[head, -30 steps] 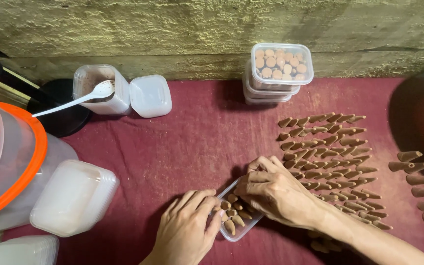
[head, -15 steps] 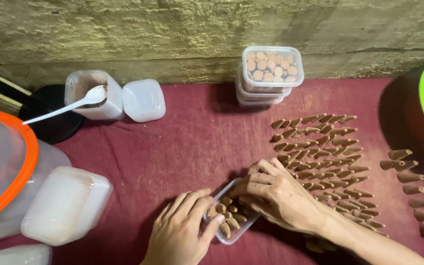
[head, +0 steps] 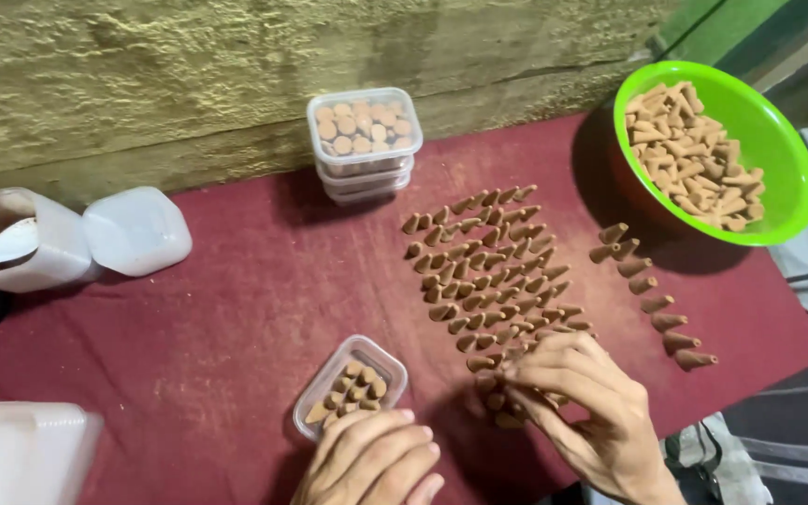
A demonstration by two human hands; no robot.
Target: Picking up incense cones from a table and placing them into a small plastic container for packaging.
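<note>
Right hand (head: 572, 402) pinches incense cones (head: 502, 281) from near rows on table (head: 236, 309); left hand (head: 371, 463), fingers flat, steadies small clear container (head: 353, 383) near-left. Best: lift a few, keep rows neat.

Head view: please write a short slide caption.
Right hand picks brown cones off red cloth; left hand steadies small clear tub.

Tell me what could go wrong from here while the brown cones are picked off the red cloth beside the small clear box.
1. The right hand reaches into tightly packed rows of small brown cones; its fingers may knock neighbours out of line.
2. The small clear plastic box is steadied only by the left hand at one end, so it could tip or slide.
3. The single row of cones lies near the red cloth's edge and may roll off.
</note>
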